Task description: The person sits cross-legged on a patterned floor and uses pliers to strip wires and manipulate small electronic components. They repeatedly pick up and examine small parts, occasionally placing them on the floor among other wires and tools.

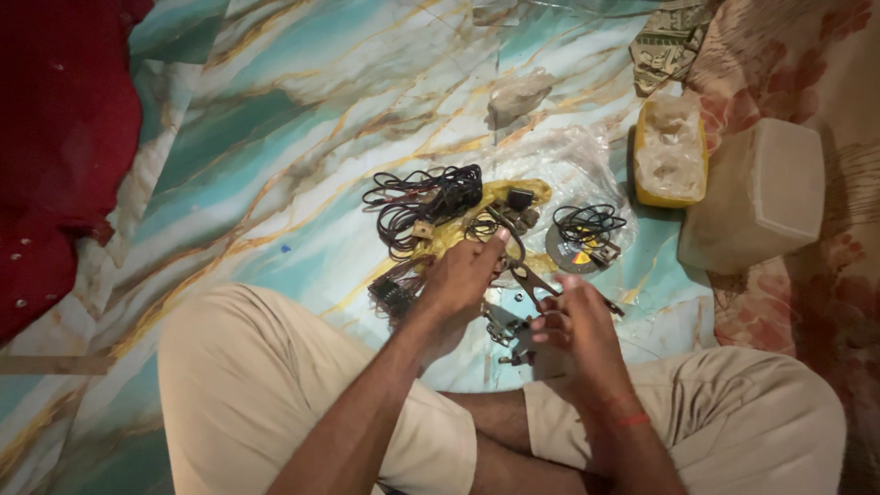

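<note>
I sit cross-legged on a marbled teal floor. My left hand (pixel 463 275) reaches forward, palm down, its fingers resting on a pile of small metal parts and wires beside a yellow cloth (pixel 467 229). My right hand (pixel 573 321) is curled, fingers pinched on a small dark metal part near its fingertips. A pair of pliers (pixel 532 280) lies between the two hands. A bundle of black and red wires (pixel 422 202) lies just beyond my left hand. What my left fingers touch is hidden under the hand.
A disc with a coil of black wire (pixel 582 238) lies right of the cloth on clear plastic. A yellow box (pixel 671 151) and a white plastic container (pixel 756 197) stand at the right. Red fabric (pixel 55 137) lies at the left.
</note>
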